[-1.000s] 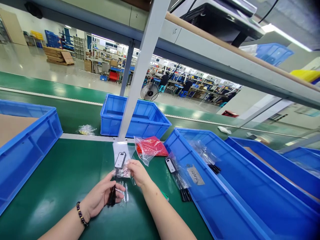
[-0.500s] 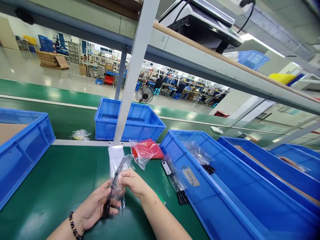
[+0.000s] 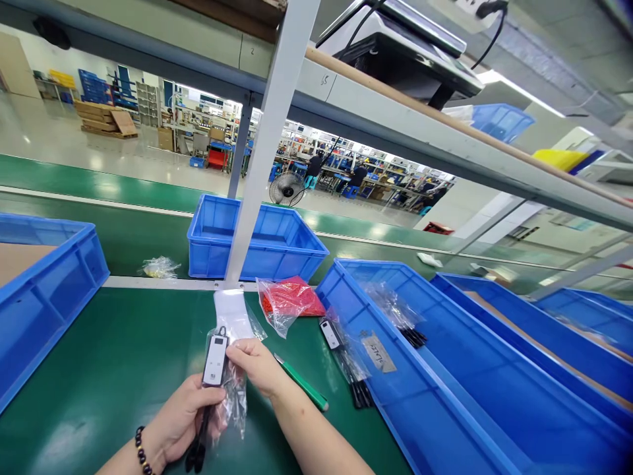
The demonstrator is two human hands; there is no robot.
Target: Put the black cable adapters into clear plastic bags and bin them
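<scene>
My left hand (image 3: 190, 409) is closed around a black-and-white electronic device (image 3: 215, 360) with a small dark window on its face and black cables (image 3: 198, 445) hanging below. A clear plastic bag (image 3: 238, 406) hangs beside the device, its edge pinched by my right hand (image 3: 250, 363). Whether the device is inside that bag I cannot tell. Behind my hands lies a stack of flat clear bags (image 3: 231, 313). Right of my right forearm rests a green pen-like tool (image 3: 302, 384). A similar bagged device (image 3: 341, 349) leans by the large blue bin.
A red bag (image 3: 291, 300) lies behind my right hand. Blue bins stand at the left (image 3: 54, 284), back (image 3: 257, 254) and right (image 3: 445, 369), the right one holding bagged devices (image 3: 395, 310). A white post (image 3: 270, 125) rises from the bench's back edge.
The device has turned from edge-on to face-up between my hands and come lower. The clear bag now hangs down on its right. More of the green tool shows.
</scene>
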